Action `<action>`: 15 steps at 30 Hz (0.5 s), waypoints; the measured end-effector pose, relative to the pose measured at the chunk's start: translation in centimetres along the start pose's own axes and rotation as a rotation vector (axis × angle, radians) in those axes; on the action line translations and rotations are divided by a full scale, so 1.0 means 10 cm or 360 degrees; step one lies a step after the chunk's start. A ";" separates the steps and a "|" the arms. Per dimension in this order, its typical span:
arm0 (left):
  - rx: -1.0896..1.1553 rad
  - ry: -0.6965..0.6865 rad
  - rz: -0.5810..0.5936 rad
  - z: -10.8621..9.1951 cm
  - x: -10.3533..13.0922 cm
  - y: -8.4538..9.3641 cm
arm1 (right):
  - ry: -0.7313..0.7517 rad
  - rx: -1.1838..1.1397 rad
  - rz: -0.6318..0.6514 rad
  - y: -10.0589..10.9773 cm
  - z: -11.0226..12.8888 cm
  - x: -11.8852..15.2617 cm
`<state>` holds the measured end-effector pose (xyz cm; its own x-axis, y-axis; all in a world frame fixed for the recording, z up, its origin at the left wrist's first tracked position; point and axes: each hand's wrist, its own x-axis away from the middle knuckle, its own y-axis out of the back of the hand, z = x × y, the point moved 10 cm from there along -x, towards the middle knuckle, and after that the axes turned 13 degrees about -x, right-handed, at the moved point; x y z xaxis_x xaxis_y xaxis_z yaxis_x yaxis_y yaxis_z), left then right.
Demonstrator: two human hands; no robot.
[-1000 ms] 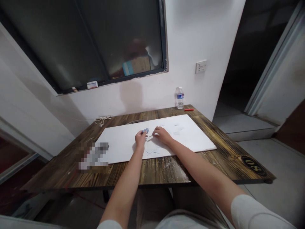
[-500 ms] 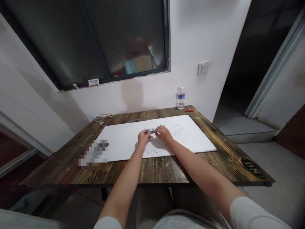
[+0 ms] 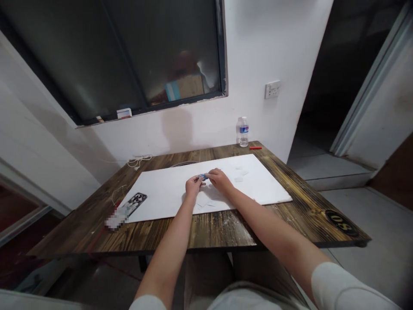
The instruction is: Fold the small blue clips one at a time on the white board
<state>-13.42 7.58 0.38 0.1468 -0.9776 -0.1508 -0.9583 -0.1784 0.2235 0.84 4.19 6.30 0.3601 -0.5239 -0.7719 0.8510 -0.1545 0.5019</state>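
A small blue and white object (image 3: 202,176) is held between my two hands, above the middle of a white board (image 3: 167,193). My left hand (image 3: 193,185) grips its left side with closed fingers. The fingers of my right hand (image 3: 220,179) pinch at its right end. What the object is cannot be made out. Several small pale pieces (image 3: 238,179) lie on the board to the right of my hands. Thin dark-edged pieces (image 3: 206,205) lie nearer the front edge.
The board rests on a wooden table (image 3: 219,230). A phone (image 3: 137,202) lies at its left end, by a blurred patch. Towards the wall are a coiled white cable (image 3: 138,161), a water bottle (image 3: 244,132) and a red pen (image 3: 255,148).
The view has shifted slightly. My hands remain together at the blue and white object, which has turned a little. More of the phone shows, as the blurred patch is smaller.
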 end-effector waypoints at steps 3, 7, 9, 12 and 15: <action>-0.0049 -0.0002 -0.0071 -0.02 0.01 0.05 | -0.0081 -0.0020 -0.0011 0.00 -0.05 0.01; -0.0102 0.0068 -0.0198 0.00 0.03 0.16 | -0.0411 0.0027 0.0054 -0.02 -0.26 0.07; -0.0106 0.0095 -0.0228 0.01 0.04 0.19 | -0.0560 0.0096 0.0198 -0.08 -0.34 0.11; -0.0116 0.0116 -0.0238 0.01 0.04 0.20 | -0.0605 0.0191 0.0384 -0.16 -0.35 0.14; -0.0121 0.0134 -0.0236 0.03 0.04 0.19 | -0.0550 0.0269 0.0473 -0.20 -0.28 0.13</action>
<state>-15.26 6.91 0.48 0.3083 -0.9453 -0.1068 -0.9038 -0.3261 0.2772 0.69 6.22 3.22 0.4060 -0.8089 -0.4252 0.6463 -0.0747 0.7594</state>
